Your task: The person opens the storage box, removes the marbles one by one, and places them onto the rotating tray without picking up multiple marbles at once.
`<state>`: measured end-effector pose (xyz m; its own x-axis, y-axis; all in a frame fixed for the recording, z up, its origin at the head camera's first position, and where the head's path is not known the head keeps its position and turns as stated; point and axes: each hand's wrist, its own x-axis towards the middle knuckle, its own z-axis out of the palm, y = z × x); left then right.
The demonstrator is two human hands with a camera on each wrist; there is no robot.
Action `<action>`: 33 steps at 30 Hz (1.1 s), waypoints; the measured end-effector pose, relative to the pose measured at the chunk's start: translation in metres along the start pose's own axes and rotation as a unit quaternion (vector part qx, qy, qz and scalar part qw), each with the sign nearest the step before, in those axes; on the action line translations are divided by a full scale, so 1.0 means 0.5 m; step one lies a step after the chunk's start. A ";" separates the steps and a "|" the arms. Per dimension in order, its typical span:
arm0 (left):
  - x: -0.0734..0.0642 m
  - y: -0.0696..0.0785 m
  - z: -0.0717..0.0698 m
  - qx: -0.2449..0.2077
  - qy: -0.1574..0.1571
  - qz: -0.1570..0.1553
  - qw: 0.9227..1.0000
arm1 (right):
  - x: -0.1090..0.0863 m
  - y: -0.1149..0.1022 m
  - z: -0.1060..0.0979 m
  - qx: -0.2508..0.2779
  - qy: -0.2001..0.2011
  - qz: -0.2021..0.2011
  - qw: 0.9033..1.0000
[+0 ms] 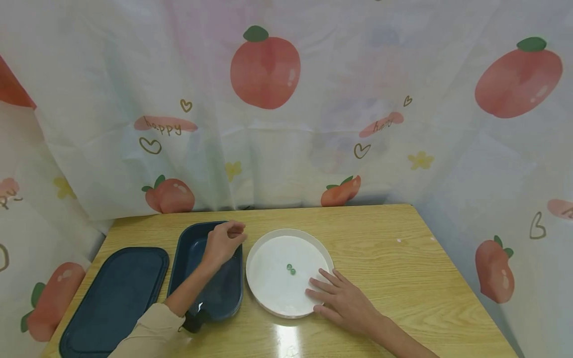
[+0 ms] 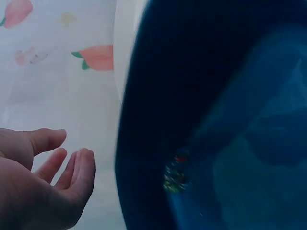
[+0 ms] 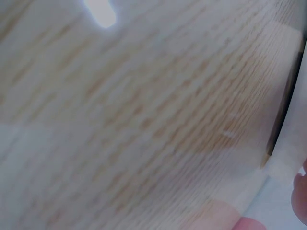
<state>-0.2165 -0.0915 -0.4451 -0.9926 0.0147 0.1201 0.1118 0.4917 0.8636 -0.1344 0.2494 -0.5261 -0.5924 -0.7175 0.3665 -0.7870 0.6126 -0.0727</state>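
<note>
My left hand (image 1: pixel 223 244) hovers over the deep blue rectangular dish (image 1: pixel 228 298). Its fingers are loosely bent, and the left wrist view shows a gap between thumb and fingertips with nothing held. Small shiny pieces (image 2: pixel 175 176), greenish and red, lie inside the dish along one side; their exact kind is blurred. To the right stands a round white tray (image 1: pixel 270 291) with a raised rim, bearing two small green glassy round pieces (image 1: pixel 291 269), like marbles. My right hand (image 1: pixel 346 301) rests with spread fingers over the tray's right rim.
A flat dark blue lid or tray (image 1: pixel 116 298) lies left of the dish. All stand on a wood-grain table (image 1: pixel 380 248). Behind and beside it hangs a pale curtain (image 1: pixel 286 149) printed with peaches. Two tiny pale specks lie on the table's right part.
</note>
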 end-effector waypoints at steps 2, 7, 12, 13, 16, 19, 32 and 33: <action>0.007 -0.012 -0.009 0.002 -0.001 -0.012 1.000 | 0.000 0.000 0.000 -0.001 -0.001 0.001 1.000; 0.020 -0.033 -0.026 0.010 -0.007 -0.030 0.999 | 0.000 0.001 0.000 -0.003 -0.002 0.000 1.000; 0.031 -0.049 -0.041 0.016 -0.017 -0.044 0.999 | -0.001 0.002 0.002 -0.004 -0.001 0.000 1.000; 0.032 -0.053 -0.044 0.017 -0.019 -0.048 0.999 | -0.001 0.002 0.002 -0.004 -0.001 0.000 1.000; 0.035 -0.068 -0.051 0.020 -0.029 -0.059 0.998 | -0.002 0.002 0.003 -0.005 0.000 -0.001 1.000; 0.038 -0.084 -0.054 0.018 -0.037 -0.071 0.997 | -0.002 0.002 0.004 -0.007 0.001 -0.002 1.000; 0.055 -0.135 -0.044 -0.008 -0.036 -0.108 0.993 | -0.001 0.002 0.000 -0.008 -0.006 0.000 1.000; 0.056 -0.138 -0.043 -0.008 -0.036 -0.109 0.993 | -0.001 0.002 0.000 -0.008 -0.006 0.000 1.000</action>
<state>-0.2510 -0.1436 -0.4907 -0.9941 -0.0284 -0.1049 -0.1057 0.4768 0.8726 -0.1347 0.2503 -0.5266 -0.5952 -0.7206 0.3556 -0.7838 0.6182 -0.0591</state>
